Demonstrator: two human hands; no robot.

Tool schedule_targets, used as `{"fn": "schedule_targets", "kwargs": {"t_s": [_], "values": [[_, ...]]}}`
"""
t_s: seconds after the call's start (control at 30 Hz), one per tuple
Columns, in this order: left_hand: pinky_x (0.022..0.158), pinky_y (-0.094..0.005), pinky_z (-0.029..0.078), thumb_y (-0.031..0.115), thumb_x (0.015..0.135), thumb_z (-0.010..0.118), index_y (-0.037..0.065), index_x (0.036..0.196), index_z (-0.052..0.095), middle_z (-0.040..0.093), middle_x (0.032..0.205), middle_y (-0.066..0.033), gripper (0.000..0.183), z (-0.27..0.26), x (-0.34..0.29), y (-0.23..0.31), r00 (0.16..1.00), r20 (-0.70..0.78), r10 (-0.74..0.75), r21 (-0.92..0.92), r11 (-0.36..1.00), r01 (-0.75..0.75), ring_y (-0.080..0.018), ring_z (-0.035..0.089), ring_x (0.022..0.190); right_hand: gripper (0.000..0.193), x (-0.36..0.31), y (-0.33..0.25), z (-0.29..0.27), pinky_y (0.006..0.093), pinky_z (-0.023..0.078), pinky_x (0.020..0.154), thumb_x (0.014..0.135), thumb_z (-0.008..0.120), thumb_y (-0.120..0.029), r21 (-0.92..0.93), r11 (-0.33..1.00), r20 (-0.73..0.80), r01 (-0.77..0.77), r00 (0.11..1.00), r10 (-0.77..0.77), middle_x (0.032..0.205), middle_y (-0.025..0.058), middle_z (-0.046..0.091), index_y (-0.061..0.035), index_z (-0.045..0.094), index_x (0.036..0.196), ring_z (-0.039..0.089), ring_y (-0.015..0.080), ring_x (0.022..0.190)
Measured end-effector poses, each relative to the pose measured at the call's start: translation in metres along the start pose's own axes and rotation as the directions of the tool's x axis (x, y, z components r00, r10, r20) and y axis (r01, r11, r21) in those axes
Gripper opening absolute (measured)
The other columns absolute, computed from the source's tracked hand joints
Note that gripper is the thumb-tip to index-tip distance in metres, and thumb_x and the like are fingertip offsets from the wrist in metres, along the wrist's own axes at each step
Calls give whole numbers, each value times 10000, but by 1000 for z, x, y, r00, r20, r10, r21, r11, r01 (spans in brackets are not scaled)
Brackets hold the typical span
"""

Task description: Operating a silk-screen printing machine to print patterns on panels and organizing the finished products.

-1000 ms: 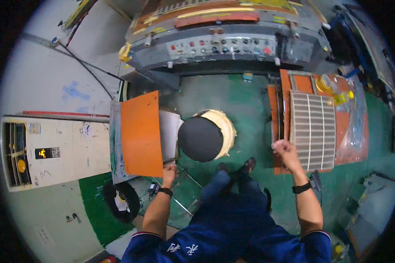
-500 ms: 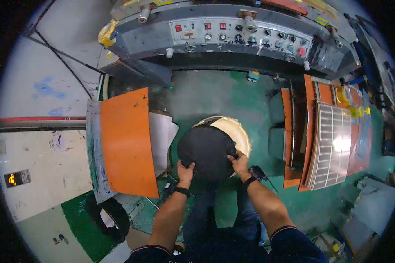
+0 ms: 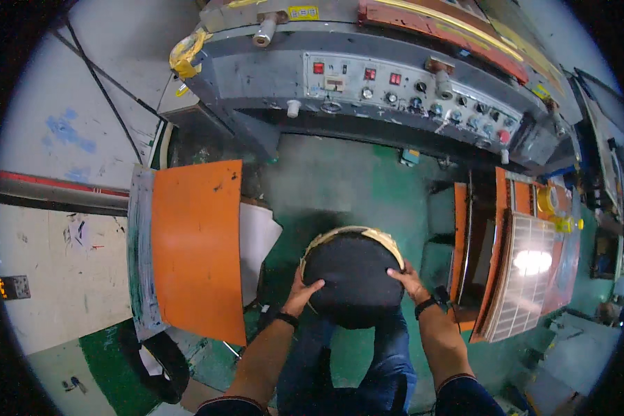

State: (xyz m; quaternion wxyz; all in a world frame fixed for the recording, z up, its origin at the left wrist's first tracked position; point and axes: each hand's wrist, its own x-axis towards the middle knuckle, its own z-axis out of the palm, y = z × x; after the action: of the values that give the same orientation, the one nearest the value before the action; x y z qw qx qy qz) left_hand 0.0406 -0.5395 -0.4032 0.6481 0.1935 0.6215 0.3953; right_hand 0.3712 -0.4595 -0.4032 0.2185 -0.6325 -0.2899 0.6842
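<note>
A black round cushion (image 3: 353,281) lies in front of my legs, over a round cream-coloured top (image 3: 388,240) that looks like a stool seat. Only the uneven far and side rim of that top shows around the cushion. On the cushion's left edge is my left hand (image 3: 302,292), thumb on the black surface and fingers closed around the side. My right hand (image 3: 410,281) holds the right edge in the same way. The fingertips are partly hidden below the rim, as is whatever supports the seat.
A grey machine with a control panel (image 3: 416,97) spans the far side. On the left stands an orange board (image 3: 197,249) with white sheets (image 3: 258,236) behind it. To the right are orange boards and a stack of grid-patterned panels (image 3: 523,270). Green floor (image 3: 319,180) lies beyond the cushion.
The cushion has shifted right and nearer, from lying off-centre to covering most of the cream top. Both hands keep hold of its edges. The head view has tilted and shifted.
</note>
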Motion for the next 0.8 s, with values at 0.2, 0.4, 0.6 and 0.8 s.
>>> {"fn": "schedule_targets", "kwargs": {"t_s": [0.2, 0.4, 0.6, 0.8], "values": [[1021, -375, 405, 71, 691, 811, 18, 1413, 257, 456, 1333, -130, 912, 4, 17, 21, 996, 21, 90, -113, 990, -87, -248, 462, 1222, 765, 13, -22, 13, 364, 445, 942, 659, 831, -164, 21, 998, 117, 64, 991, -66, 1190, 106, 572, -24, 453, 1309, 550, 247, 1082], [1012, -382, 415, 45, 706, 794, 38, 1411, 297, 486, 1297, -125, 862, 42, 59, 60, 995, -98, 8, 29, 1000, -5, -255, 484, 1195, 806, 63, -52, -18, 367, 460, 924, 632, 846, -125, 153, 987, 56, 43, 997, -52, 1187, 111, 575, -30, 431, 1316, 554, 240, 1074], [968, -373, 457, 15, 734, 763, 62, 1397, 327, 499, 1285, -120, 795, 42, 137, 59, 965, -208, 157, 6, 987, -159, -249, 515, 1156, 863, 160, -127, -14, 344, 441, 951, 615, 869, -150, 83, 977, 105, 198, 973, -206, 1204, 123, 566, 23, 393, 1314, 539, 241, 1102], [977, -357, 444, 39, 766, 745, 51, 1424, 285, 509, 1282, -117, 804, 26, 200, 113, 967, -182, 179, -195, 957, -214, -240, 506, 1166, 911, 231, -184, 23, 316, 452, 925, 638, 866, -198, 39, 966, 93, 256, 962, -258, 1222, 120, 562, 46, 374, 1365, 557, 203, 1070]]}}
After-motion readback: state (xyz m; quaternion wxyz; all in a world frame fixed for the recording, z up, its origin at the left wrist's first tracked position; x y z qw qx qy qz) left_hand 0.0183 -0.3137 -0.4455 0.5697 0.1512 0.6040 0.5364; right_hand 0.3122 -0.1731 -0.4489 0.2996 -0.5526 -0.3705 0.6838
